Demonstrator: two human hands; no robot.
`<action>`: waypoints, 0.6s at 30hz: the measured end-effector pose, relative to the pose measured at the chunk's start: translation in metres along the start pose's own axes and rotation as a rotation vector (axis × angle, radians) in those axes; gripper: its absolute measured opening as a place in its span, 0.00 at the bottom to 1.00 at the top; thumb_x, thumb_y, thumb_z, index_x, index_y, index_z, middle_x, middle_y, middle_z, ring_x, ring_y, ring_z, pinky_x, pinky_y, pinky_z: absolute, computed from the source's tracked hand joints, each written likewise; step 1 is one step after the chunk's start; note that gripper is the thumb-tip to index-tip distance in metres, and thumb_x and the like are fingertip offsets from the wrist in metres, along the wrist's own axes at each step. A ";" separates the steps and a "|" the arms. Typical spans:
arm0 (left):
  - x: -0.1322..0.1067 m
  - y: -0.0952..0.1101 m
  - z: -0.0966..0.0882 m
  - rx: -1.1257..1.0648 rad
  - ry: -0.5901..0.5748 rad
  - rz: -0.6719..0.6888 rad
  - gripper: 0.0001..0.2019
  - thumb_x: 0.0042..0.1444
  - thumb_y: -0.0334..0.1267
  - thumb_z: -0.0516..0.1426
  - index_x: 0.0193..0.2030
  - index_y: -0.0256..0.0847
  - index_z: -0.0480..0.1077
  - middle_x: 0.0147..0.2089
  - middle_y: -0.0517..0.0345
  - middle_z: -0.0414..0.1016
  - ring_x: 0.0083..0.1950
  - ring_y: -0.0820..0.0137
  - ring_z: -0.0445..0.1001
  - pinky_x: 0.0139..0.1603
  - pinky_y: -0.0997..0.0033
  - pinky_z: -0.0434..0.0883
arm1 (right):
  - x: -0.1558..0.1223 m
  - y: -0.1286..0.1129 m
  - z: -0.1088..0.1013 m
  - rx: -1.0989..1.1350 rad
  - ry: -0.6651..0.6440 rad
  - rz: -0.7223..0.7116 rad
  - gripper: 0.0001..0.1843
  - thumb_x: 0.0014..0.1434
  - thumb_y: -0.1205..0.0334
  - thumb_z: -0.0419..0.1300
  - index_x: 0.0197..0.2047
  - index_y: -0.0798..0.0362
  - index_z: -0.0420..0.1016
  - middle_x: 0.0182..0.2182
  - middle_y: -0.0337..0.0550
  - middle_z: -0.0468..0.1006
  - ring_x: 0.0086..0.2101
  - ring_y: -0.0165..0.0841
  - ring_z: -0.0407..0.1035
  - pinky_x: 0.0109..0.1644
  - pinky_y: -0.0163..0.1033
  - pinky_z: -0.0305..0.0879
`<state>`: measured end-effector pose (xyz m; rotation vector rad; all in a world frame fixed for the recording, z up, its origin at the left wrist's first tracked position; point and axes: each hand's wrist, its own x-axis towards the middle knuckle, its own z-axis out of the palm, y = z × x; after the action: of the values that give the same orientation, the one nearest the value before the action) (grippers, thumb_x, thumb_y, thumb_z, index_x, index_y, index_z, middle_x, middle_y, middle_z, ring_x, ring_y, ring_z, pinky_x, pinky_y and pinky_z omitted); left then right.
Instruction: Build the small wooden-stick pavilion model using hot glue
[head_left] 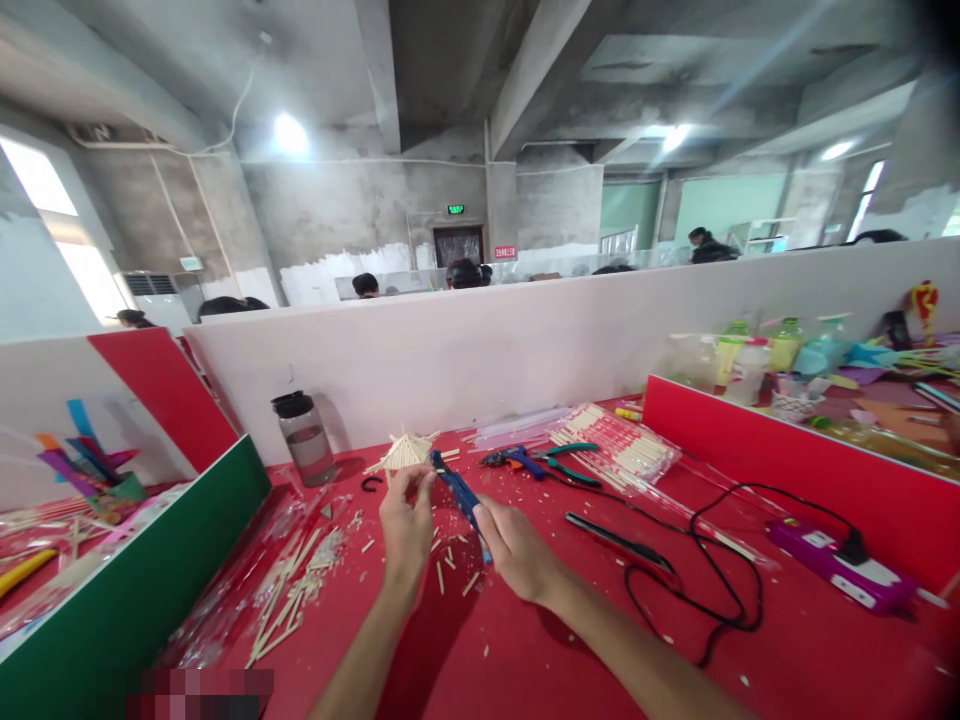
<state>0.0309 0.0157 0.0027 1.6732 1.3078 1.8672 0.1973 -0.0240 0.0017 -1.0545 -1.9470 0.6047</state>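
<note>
"Tool point(455, 488) in your grip looks slim and dark blue, with a lighter blue end toward you. Where do you have it?"

"Above the red counter point(517, 665), between your two hands, its far tip just in front of a pale stick model point(407, 452) with a peaked top."

"And your room to move?"

"A green board point(150, 570) edges your left, a red board point(787, 465) your right, a white partition point(465, 350) the far side. Bare surface shows between your forearms; loose sticks point(279, 625) crowd the left, and a black cord point(694, 537) loops at the right."

"Your hands?"

"Your right hand point(521, 552) slants in, fingers wrapped around the tool. Your left hand point(407, 515) reaches up, thumb and forefinger pressed together beside the tip; whether they pinch anything, I cannot tell."
</note>
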 end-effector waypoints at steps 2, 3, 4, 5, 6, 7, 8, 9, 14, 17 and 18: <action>0.001 -0.003 0.000 -0.006 -0.006 -0.008 0.09 0.59 0.44 0.57 0.38 0.40 0.71 0.35 0.56 0.77 0.38 0.68 0.75 0.43 0.71 0.70 | 0.002 0.001 -0.005 -0.016 0.007 0.020 0.25 0.72 0.50 0.37 0.44 0.53 0.71 0.31 0.44 0.77 0.32 0.36 0.71 0.37 0.37 0.61; 0.001 -0.003 0.000 -0.013 -0.004 -0.008 0.10 0.59 0.45 0.57 0.38 0.40 0.71 0.35 0.57 0.77 0.38 0.68 0.75 0.43 0.71 0.70 | 0.003 0.002 -0.008 -0.042 0.007 0.030 0.25 0.72 0.50 0.37 0.47 0.53 0.71 0.33 0.46 0.78 0.34 0.37 0.72 0.39 0.38 0.62; 0.001 -0.004 0.000 -0.023 0.001 -0.006 0.10 0.59 0.45 0.58 0.37 0.40 0.71 0.35 0.57 0.76 0.37 0.68 0.75 0.43 0.71 0.70 | 0.003 0.004 -0.011 -0.086 0.009 0.042 0.25 0.71 0.51 0.38 0.50 0.54 0.71 0.36 0.47 0.79 0.37 0.38 0.73 0.41 0.38 0.63; 0.002 -0.004 0.000 -0.037 0.004 -0.005 0.11 0.58 0.45 0.58 0.37 0.40 0.71 0.34 0.57 0.76 0.37 0.69 0.75 0.43 0.71 0.70 | 0.004 0.006 -0.015 -0.145 0.011 0.053 0.24 0.71 0.51 0.38 0.53 0.54 0.70 0.40 0.49 0.79 0.40 0.40 0.74 0.44 0.39 0.63; 0.002 -0.004 0.000 -0.054 0.007 -0.004 0.11 0.58 0.45 0.58 0.37 0.39 0.71 0.33 0.58 0.76 0.36 0.69 0.75 0.42 0.72 0.70 | 0.005 0.010 -0.019 -0.222 0.014 0.074 0.24 0.71 0.51 0.39 0.57 0.55 0.68 0.44 0.51 0.79 0.44 0.41 0.73 0.46 0.40 0.63; 0.002 -0.003 0.000 -0.070 0.005 -0.003 0.10 0.58 0.45 0.58 0.37 0.39 0.71 0.33 0.58 0.76 0.36 0.69 0.75 0.41 0.72 0.71 | 0.006 0.014 -0.023 -0.310 0.015 0.102 0.25 0.71 0.51 0.40 0.59 0.55 0.66 0.46 0.53 0.78 0.45 0.43 0.73 0.48 0.42 0.63; 0.002 -0.002 0.000 -0.086 0.001 -0.001 0.10 0.58 0.45 0.58 0.37 0.39 0.71 0.33 0.58 0.76 0.35 0.70 0.74 0.41 0.72 0.71 | 0.006 0.019 -0.026 -0.399 0.015 0.135 0.25 0.70 0.50 0.41 0.61 0.55 0.65 0.48 0.55 0.77 0.46 0.45 0.73 0.48 0.43 0.62; 0.002 -0.001 0.000 -0.102 -0.006 -0.001 0.10 0.58 0.44 0.58 0.37 0.39 0.71 0.33 0.58 0.76 0.35 0.70 0.75 0.40 0.73 0.71 | 0.007 0.024 -0.029 -0.483 0.015 0.167 0.26 0.70 0.49 0.42 0.61 0.56 0.64 0.49 0.57 0.76 0.47 0.46 0.72 0.48 0.44 0.62; 0.000 0.004 -0.001 -0.166 -0.051 -0.018 0.10 0.58 0.43 0.59 0.38 0.39 0.72 0.31 0.58 0.76 0.33 0.71 0.75 0.35 0.74 0.71 | 0.010 0.053 -0.038 -0.821 0.025 0.259 0.30 0.67 0.48 0.49 0.63 0.62 0.62 0.51 0.65 0.72 0.51 0.53 0.66 0.53 0.51 0.57; -0.001 0.006 -0.001 -0.180 -0.085 -0.016 0.09 0.58 0.43 0.59 0.37 0.38 0.72 0.30 0.59 0.75 0.31 0.72 0.74 0.33 0.75 0.71 | 0.012 0.068 -0.043 -0.895 -0.028 0.283 0.29 0.65 0.49 0.53 0.61 0.62 0.65 0.51 0.66 0.71 0.52 0.54 0.65 0.55 0.52 0.55; -0.001 0.007 0.000 -0.178 -0.091 -0.016 0.09 0.57 0.42 0.59 0.37 0.38 0.72 0.29 0.60 0.75 0.30 0.72 0.73 0.33 0.75 0.70 | 0.012 0.073 -0.044 -0.903 -0.049 0.288 0.28 0.65 0.50 0.53 0.60 0.62 0.66 0.51 0.66 0.72 0.51 0.54 0.65 0.55 0.52 0.54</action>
<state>0.0330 0.0112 0.0076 1.6300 1.0830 1.8169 0.2632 0.0260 -0.0209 -1.8954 -2.1601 -0.1621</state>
